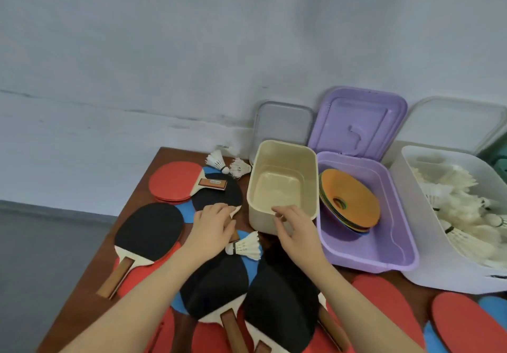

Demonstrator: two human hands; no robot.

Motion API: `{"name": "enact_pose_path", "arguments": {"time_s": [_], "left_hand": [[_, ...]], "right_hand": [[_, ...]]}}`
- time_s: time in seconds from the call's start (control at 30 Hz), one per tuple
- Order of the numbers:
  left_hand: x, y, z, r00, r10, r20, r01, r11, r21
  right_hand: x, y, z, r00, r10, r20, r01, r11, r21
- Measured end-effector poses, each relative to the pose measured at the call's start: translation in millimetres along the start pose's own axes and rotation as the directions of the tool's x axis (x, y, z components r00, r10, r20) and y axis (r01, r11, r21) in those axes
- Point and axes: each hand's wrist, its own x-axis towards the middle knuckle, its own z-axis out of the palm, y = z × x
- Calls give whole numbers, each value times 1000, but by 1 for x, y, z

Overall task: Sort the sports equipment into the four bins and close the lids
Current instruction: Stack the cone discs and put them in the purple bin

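Several table tennis paddles lie spread over the brown table (164, 153). My left hand (212, 223) grips the handle end of a black paddle (219, 192) near the middle. My right hand (292, 232) hovers at the near rim of the empty cream bin (282, 160), fingers loosely curled, holding nothing. A white shuttlecock (245, 245) lies between my two hands. Two more shuttlecocks (229, 164) sit behind the paddles. The purple bin (384, 259) holds a stack of flat disc cones (348, 202). The white bin (428, 248) is full of shuttlecocks.
Three lids lean against the wall behind the bins: a grey one (282, 123), the purple one (356, 122) and a clear one (455, 122). A green bin's edge (498, 160) shows at far right. The table's left edge drops to a grey floor (41, 256).
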Motion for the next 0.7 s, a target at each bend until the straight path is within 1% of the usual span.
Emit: {"name": "enact_pose_path", "arguments": {"time_s": [0.07,0.13,0.2,0.27,0.33,0.4,0.47,0.57,0.63,0.7], "left_hand": [[-8,-14,8,999,11,50,-11,1000,-1],[-15,-23,17,993,22,113,-22,1000,3],[-19,-28,26,983,38,179,-37,999,-9],[-20,-33,34,971,66,229,-64,998,-16],[-20,-37,39,954,95,285,-95,995,-14],[-18,-40,43,934,118,337,-120,993,-15],[-18,-42,44,923,139,359,-140,990,-23],[-16,-44,45,926,169,337,-168,985,-33],[-14,-43,43,920,219,324,-208,976,-69],[-14,-39,41,919,268,288,-232,961,-151]], "right_hand": [[-10,-6,23,998,48,32,-48,999,-4],[-19,-8,43,989,126,73,-124,992,-40],[-26,-9,59,968,214,131,-200,973,-114],[-30,-11,71,931,310,190,-280,945,-169],[-31,-14,79,902,391,182,-363,916,-170],[-31,-15,84,882,452,132,-437,891,-128],[-32,-15,86,868,486,103,-478,873,-97],[-35,-21,84,858,509,63,-510,860,2],[-35,-28,82,874,484,44,-486,871,75],[-34,-38,80,891,452,42,-454,883,120]]}}
